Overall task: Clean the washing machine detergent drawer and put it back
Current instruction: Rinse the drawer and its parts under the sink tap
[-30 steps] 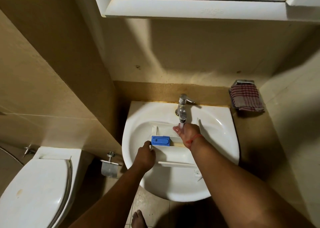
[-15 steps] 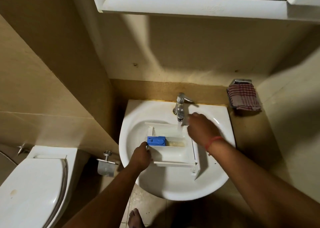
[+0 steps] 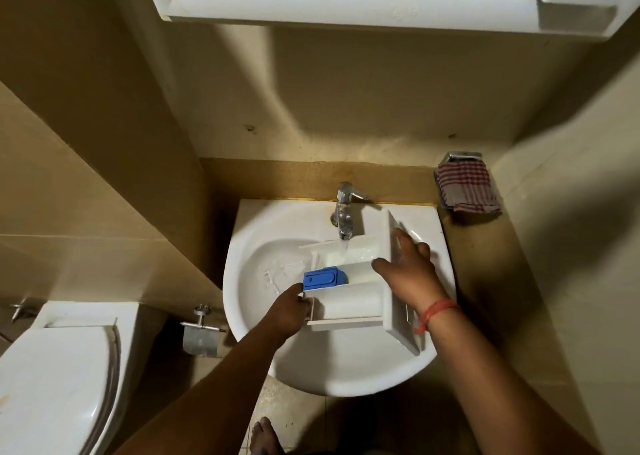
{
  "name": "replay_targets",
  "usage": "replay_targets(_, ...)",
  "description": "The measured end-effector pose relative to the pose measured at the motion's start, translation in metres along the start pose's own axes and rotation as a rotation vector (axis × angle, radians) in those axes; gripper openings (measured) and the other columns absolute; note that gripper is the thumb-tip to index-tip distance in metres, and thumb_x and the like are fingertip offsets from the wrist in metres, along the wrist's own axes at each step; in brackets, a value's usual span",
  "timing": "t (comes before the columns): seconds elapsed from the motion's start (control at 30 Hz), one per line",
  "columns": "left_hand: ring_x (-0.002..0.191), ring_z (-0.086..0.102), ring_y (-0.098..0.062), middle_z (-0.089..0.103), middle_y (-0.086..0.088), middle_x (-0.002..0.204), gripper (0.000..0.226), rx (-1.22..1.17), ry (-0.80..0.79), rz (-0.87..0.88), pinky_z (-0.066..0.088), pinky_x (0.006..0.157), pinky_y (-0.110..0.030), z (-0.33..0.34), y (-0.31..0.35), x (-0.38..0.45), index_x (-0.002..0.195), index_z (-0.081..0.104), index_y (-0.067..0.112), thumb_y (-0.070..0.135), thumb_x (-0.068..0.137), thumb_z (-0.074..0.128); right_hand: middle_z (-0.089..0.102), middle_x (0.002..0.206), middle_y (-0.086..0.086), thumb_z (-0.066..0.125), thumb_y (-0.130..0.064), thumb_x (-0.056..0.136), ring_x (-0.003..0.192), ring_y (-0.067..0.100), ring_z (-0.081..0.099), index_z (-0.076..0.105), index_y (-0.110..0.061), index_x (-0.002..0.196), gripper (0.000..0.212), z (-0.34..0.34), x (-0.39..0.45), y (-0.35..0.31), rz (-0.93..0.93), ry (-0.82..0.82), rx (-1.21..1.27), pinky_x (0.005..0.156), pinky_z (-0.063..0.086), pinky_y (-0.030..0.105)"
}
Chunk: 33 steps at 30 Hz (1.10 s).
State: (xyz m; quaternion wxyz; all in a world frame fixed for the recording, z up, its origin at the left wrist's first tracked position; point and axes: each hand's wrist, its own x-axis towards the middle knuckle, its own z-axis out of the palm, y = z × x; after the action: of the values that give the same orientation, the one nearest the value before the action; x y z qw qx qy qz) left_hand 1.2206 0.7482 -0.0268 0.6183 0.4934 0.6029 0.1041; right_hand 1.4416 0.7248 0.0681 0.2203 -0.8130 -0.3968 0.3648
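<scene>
While left hand [image 3: 289, 311] grips drawer [image 3: 349, 304] — right hand [image 3: 407, 274] spread over front panel.

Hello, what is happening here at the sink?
A person is rinsing a white detergent drawer in the sink. Water runs from the tap into the drawer's far compartment. The left hand grips the drawer's left end, near the blue insert. The right hand lies with spread fingers on the drawer's front panel. A checked cloth hangs on the right wall.
</scene>
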Motion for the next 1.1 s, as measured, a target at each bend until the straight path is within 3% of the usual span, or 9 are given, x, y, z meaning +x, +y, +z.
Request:
replay_targets(0.13, 0.085, 0.062, -0.017, 0.063, -0.003, 0.095, 0.032, -0.010, -0.027, -0.033, 0.051, 0.067, -0.023, 0.012, 0.005, 0.000, 0.122, 0.057, 0.018, 0.003, 0.096, 0.047, 0.026, 0.143, 0.002, 0.061, -0.037, 0.085, 0.130, 0.030, 0.030, 0.022, -0.032, 0.153, 0.078, -0.004, -0.019, -0.011, -0.041, 0.063, -0.063, 0.102, 0.034, 0.039)
replay_targets(0.23, 0.075, 0.058, -0.010, 0.060, 0.000, 0.090, 0.020, 0.027, -0.026, -0.056, 0.048, 0.054, -0.013, 0.014, 0.013, -0.005, 0.109, 0.054, 0.019, 0.005, 0.097, 0.044, 0.024, 0.144, -0.001, 0.062, -0.038, 0.085, 0.127, 0.027, 0.031, 0.023, -0.031, 0.152, 0.078, -0.002, -0.029, -0.012, -0.077, 0.106, -0.075, 0.102, 0.035, 0.039)
replay_targets(0.4, 0.085, 0.063, -0.021, 0.065, -0.015, 0.109, 0.020, 0.031, -0.022, -0.121, 0.052, 0.068, -0.027, 0.012, 0.016, -0.004, 0.108, 0.057, 0.011, 0.006, 0.096, 0.042, 0.023, 0.145, -0.002, 0.064, -0.037, 0.084, 0.129, 0.027, 0.030, 0.025, -0.028, 0.151, 0.078, 0.001, -0.031, -0.011, -0.126, 0.104, -0.078, 0.103, 0.034, 0.038)
replay_targets(0.5, 0.095, 0.068, -0.026, 0.067, -0.014, 0.107, 0.022, -0.059, -0.015, -0.154, 0.057, 0.071, -0.032, 0.010, 0.018, -0.010, 0.096, 0.056, 0.019, 0.003, 0.094, 0.041, 0.023, 0.144, -0.002, 0.064, -0.036, 0.084, 0.132, 0.028, 0.029, 0.023, -0.028, 0.152, 0.080, -0.004, -0.027, -0.008, -0.147, 0.052, -0.084, 0.109, 0.032, 0.039)
replay_targets(0.63, 0.100, 0.068, -0.031, 0.067, -0.015, 0.105, 0.023, -0.165, 0.031, -0.161, 0.056, 0.090, -0.047, 0.006, 0.016, -0.015, 0.105, 0.059, 0.011, 0.002, 0.092, 0.042, 0.020, 0.145, -0.003, 0.068, -0.033, 0.081, 0.137, 0.029, 0.029, 0.018, -0.028, 0.152, 0.087, -0.011, -0.024, -0.001, -0.219, -0.057, -0.138, 0.116, 0.030, 0.041)
replay_targets(0.73, 0.098, 0.064, -0.028, 0.065, -0.016, 0.110, 0.026, -0.263, 0.053, -0.198, 0.057, 0.088, -0.040, 0.004, 0.018, -0.019, 0.106, 0.058, 0.006, -0.006, 0.089, 0.043, 0.020, 0.143, -0.004, 0.071, -0.024, 0.078, 0.138, 0.025, 0.028, 0.021, -0.028, 0.151, 0.089, -0.013, -0.024, 0.002, -0.298, -0.061, -0.138, 0.115, 0.030, 0.036)
replay_targets(0.87, 0.097, 0.064, -0.025, 0.064, -0.017, 0.112, 0.029, -0.403, 0.084, -0.234, 0.055, 0.078, -0.032, -0.002, 0.020, -0.023, 0.110, 0.059, 0.004, -0.008, 0.088, 0.044, 0.022, 0.140, -0.005, 0.073, -0.013, 0.072, 0.136, 0.021, 0.032, 0.027, -0.033, 0.150, 0.093, -0.006, -0.031, -0.001, -0.394, 0.036, -0.015, 0.113, 0.031, 0.029)
replay_targets(1.0, 0.106, 0.064, -0.029, 0.066, -0.014, 0.113, 0.020, -0.706, 0.148, -0.228, 0.051, 0.094, -0.041, -0.016, 0.024, -0.026, 0.114, 0.056, 0.006, 0.010, 0.099, 0.043, 0.025, 0.140, -0.005, 0.078, -0.013, 0.067, 0.132, 0.022, 0.036, 0.025, -0.041, 0.148, 0.101, 0.008, -0.052, -0.001, -0.507, 0.194, 0.000, 0.112, 0.038, 0.040)
replay_targets(1.1, 0.103, 0.065, -0.028, 0.066, -0.016, 0.115, 0.023, -0.768, 0.228, -0.165, 0.052, 0.095, -0.042, -0.026, 0.030, -0.024, 0.116, 0.055, 0.004, 0.017, 0.100, 0.045, 0.031, 0.138, 0.002, 0.079, -0.015, 0.062, 0.130, 0.027, 0.037, 0.033, -0.032, 0.147, 0.099, 0.018, -0.071, 0.004, -0.663, 0.363, -0.131, 0.111, 0.038, 0.048)
